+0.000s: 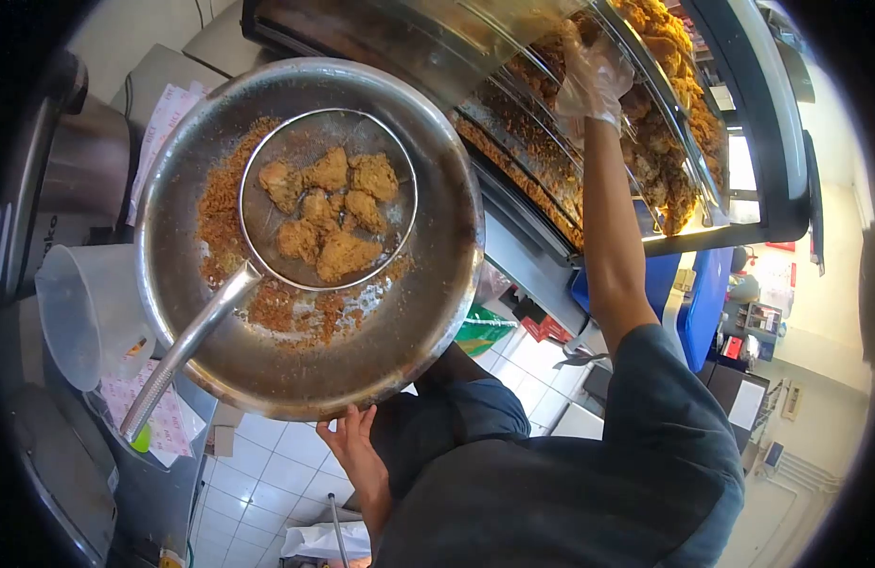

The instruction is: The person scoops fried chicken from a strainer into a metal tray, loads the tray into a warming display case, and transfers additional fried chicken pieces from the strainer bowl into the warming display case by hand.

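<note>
Head view, logged remotely: I observe the left hand [356,452] unclenched, its fingers spread against the near rim of the metal bowl [428,331]. Fried pieces [348,256] lie in the strainer [392,244] inside the bowl, loose crumbs [224,222] around it. The gloved right hand [592,80] reaches into the display case [774,123] among fried food [660,43]; I cannot tell whether it grasps any.

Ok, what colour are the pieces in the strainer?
The pieces look golden brown, clearest in the head view.
</note>
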The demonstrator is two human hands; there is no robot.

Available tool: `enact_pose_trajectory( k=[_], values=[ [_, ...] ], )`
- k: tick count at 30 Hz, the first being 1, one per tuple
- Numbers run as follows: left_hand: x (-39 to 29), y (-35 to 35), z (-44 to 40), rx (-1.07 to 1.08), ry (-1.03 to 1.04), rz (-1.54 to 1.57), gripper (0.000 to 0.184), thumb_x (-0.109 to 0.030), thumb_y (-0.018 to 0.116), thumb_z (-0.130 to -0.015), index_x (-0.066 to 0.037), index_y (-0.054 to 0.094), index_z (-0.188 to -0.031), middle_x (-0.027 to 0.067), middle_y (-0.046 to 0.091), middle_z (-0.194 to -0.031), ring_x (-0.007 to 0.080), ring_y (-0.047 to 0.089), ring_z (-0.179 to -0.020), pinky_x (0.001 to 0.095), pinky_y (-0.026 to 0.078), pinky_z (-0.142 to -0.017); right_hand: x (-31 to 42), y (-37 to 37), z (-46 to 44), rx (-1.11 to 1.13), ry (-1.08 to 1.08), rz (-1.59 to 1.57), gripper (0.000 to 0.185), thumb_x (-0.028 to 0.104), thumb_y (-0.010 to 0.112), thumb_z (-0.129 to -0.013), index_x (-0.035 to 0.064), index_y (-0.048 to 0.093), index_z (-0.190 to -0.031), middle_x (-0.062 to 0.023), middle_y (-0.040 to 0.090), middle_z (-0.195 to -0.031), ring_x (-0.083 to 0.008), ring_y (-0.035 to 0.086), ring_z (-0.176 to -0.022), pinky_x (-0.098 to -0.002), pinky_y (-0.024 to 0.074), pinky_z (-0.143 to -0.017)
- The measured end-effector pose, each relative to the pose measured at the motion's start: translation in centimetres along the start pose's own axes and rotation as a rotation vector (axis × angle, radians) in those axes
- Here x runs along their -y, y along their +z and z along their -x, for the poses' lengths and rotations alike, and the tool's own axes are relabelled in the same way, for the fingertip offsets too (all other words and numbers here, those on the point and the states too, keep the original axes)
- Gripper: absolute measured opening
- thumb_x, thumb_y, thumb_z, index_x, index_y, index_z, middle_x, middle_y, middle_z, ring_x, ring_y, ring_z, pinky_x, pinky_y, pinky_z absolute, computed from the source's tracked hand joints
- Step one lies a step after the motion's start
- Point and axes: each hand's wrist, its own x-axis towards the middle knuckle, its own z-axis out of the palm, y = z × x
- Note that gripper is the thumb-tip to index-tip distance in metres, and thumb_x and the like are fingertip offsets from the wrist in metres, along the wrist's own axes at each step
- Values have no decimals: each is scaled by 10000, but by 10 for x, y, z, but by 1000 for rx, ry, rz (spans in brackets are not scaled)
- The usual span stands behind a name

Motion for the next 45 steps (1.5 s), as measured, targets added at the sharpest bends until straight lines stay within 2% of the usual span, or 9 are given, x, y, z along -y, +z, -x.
enact_pose_trajectory(
  k=[12,16,19,26,34,37,40,42,45],
  values=[
    [8,-6,-4,1,-3,23,473,-66,639,-936,-50,305,-1270,164,530,-1193,225,574,-1038,410,569,-910,20,2,-15,340,143,-172,446,385,483,-993,144,535,-1365,-86,570,-1336,-264,499,-1249,-401,425,-1011],
    [6,-6,-3,18,-15,29,482,-61,641,-933,-51,297,-1272,156,537,-1174,219,568,-1054,404,571,-908,25,-59,-1,266,-361,-147,559,371,552,-966,286,363,-1485,-102,483,-1439,-352,472,-1285,-449,373,-1089],
    [1,5,-1,-44,13,9,471,-73,628,-948,-12,295,-1275,119,561,-1010,189,630,-879,398,579,-907,16,-61,-1,378,-185,-562,587,392,592,-936,266,392,-1473,-90,528,-1401,-338,462,-1302,-439,350,-1113],
    [2,3,0,-24,17,21,442,-70,621,-954,-14,302,-1255,117,548,-995,179,613,-911,411,579,-912,32,-107,-12,638,48,-470,695,583,766,-754,101,636,-1237,-148,624,-1282,-293,543,-1261,-406,431,-1045],
    [1,1,-3,16,-28,-9,570,-125,646,-949,-13,222,-1314,201,495,-1160,271,557,-1074,427,544,-953,55,-165,26,218,159,-510,562,348,888,-713,14,667,-1108,-138,710,-1032,-255,683,-921,-373,550,-806],
    [2,0,-3,16,-12,-11,552,-118,638,-953,-14,229,-1310,200,503,-1167,258,553,-1083,417,547,-947,103,-202,59,314,602,-1383,473,273,878,-732,7,677,-1067,-121,709,-1022,-234,673,-932,-355,544,-801],
    [2,0,-3,6,-17,-21,535,-107,631,-956,-20,236,-1307,187,512,-1171,245,552,-1092,408,549,-943,127,-191,107,589,451,-1281,397,206,818,-811,5,658,-1114,-112,687,-1020,-180,658,-945,-283,557,-805],
    [1,-1,-1,6,-32,-22,523,-99,627,-958,-25,243,-1305,176,519,-1169,236,552,-1094,403,551,-940,171,-218,110,779,1051,-1817,434,248,787,-862,-16,632,-1170,-133,673,-1039,-206,657,-949,-323,570,-790],
    [2,0,-3,2,-32,2,512,-92,623,-958,-33,250,-1303,163,532,-1156,225,555,-1088,398,552,-938,157,-203,108,511,755,-1639,413,207,738,-903,-35,615,-1215,-129,674,-1046,-209,663,-952,-317,566,-808]
  ],
)
